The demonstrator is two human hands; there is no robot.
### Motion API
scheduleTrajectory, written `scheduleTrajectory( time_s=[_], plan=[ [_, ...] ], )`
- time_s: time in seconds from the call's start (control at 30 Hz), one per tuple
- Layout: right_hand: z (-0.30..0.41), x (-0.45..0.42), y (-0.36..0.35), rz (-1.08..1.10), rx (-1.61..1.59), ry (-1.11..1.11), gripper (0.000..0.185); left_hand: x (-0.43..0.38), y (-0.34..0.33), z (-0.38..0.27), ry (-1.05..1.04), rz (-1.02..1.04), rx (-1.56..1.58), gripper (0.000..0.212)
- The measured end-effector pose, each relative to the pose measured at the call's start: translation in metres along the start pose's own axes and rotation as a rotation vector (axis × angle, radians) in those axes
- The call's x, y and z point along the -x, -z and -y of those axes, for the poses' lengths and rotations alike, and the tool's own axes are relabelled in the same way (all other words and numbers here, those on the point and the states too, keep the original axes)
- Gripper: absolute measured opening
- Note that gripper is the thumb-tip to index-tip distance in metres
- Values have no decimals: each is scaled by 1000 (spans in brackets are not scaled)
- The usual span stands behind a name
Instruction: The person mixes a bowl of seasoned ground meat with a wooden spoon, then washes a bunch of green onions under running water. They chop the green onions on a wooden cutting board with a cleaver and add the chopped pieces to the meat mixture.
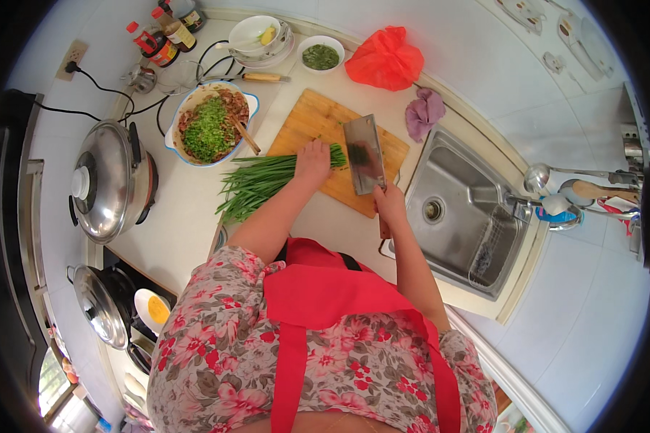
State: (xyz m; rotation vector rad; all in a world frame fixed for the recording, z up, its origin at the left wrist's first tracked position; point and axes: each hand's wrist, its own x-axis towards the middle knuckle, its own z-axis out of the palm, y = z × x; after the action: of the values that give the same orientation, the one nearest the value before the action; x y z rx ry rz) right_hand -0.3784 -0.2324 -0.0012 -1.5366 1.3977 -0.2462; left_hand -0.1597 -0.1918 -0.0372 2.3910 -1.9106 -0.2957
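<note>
My left hand point(313, 163) presses down on a bundle of green chives point(265, 177), close to its cut ends. The long leaves trail off the left side of a wooden cutting board point(309, 122) onto the countertop. In my right hand point(390, 204) is the wooden handle of a cleaver point(365, 154). Its broad steel blade stands just right of the chives' cut ends, over the board. A few green bits lie on the wood near the blade. Left of the board sits a two-handled bowl point(214, 124) of chopped green pieces over a brownish mixture, with chopsticks point(245, 134) in it.
A steel sink point(449, 168) adjoins the board's right side. Behind the board are a bowl of green liquid point(320, 54), a red plastic bag point(385, 59) and a purple cloth point(424, 112). A lidded pot point(108, 181) stands at left, near sauce bottles point(154, 46) and black cords.
</note>
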Motion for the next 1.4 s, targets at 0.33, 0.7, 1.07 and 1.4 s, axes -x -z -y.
scheduleTrajectory(
  time_s=[0.33,0.7,1.07,1.4],
  plan=[
    [62,38,18,-175,569,144,23,-1,19,-22,-102,-353,309,48],
    [78,36,-3,-103,672,71,22,-18,-12,-17,-248,-305,360,18],
    [44,8,-37,-204,678,107,22,-22,-18,-15,-244,-331,330,20],
    [84,29,-12,-105,709,107,23,-20,-21,-12,-235,-329,354,18]
  ],
)
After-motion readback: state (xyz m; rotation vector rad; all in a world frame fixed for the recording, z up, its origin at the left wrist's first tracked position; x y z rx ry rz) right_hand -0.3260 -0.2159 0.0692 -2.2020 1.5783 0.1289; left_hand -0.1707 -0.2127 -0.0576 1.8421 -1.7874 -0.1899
